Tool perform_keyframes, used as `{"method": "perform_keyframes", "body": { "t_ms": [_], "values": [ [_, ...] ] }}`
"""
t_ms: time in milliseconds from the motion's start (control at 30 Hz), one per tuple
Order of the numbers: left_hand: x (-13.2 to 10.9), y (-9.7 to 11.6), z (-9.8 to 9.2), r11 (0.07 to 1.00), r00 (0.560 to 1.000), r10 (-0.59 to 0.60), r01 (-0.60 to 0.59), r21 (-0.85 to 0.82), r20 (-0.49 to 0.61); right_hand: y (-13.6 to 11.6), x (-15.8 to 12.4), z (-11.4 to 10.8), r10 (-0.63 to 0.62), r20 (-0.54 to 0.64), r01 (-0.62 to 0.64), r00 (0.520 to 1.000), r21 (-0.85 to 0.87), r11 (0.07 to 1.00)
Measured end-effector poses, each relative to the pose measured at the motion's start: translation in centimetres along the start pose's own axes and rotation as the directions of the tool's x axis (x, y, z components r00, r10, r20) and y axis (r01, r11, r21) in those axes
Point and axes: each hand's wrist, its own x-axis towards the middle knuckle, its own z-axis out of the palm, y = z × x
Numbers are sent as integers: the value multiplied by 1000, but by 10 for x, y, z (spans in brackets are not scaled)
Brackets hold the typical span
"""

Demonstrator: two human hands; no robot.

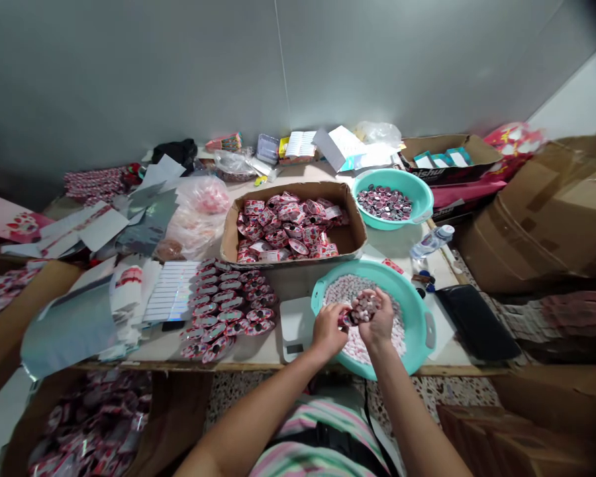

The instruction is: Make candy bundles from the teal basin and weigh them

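Observation:
My two hands meet over a large teal basin (422, 311) filled with small pink and white candies (340, 289). A heap of those candies lies in the cupped palm of my right hand (375, 317). My left hand (328, 329) sits just beside it, fingers pinched on a small red packet at the heap's edge. A small white scale (296, 324) stands directly left of the basin. Rows of filled red packets (228, 305) lie on the table further left.
A cardboard box (352, 232) of red packets sits behind the basin. A smaller teal bowl (417, 189) of round pieces is at the back right, with a water bottle (431, 241) and a black pouch (474, 321) nearby. Foil sheets, bags and cartons crowd both sides.

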Motion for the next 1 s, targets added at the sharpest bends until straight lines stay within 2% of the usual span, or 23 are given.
{"method": "perform_keyframes", "body": {
  "t_ms": [100, 300, 367, 500, 667, 767, 900, 1000],
  "values": [
    [0, 2, -1, 992, 995, -101, 101, -77, 2, -3, 1, 1, 26, -46, -24, 999, 39, 999],
    [-4, 8, -4, 1000, 1000, 23, -23, -7, -19, -4, -4, -1, -60, -44, 57, 997, -83, 995],
    [-4, 7, -2, 1000, 1000, 15, -16, -16, -20, -3, -5, 0, -63, -39, 60, 997, -80, 995],
    [-2, 2, 4, 983, 995, -96, 95, -157, 6, -1, -5, 2, -73, -51, 68, 996, -95, 993],
    [0, -1, 10, 987, 999, -32, 31, -159, -5, 0, -6, 2, -167, -88, 148, 982, -194, 970],
    [1, 1, 10, 978, 996, -90, 93, -187, 23, -1, -6, 2, -154, -89, 135, 984, -193, 972],
    [1, 5, 8, 998, 1000, 24, -24, -59, 2, 0, -5, 1, -127, -85, 104, 988, -233, 967],
    [1, 5, 10, 997, 1000, -14, 14, -78, 4, 1, -5, 1, -134, -98, 108, 986, -234, 966]
  ]
}}
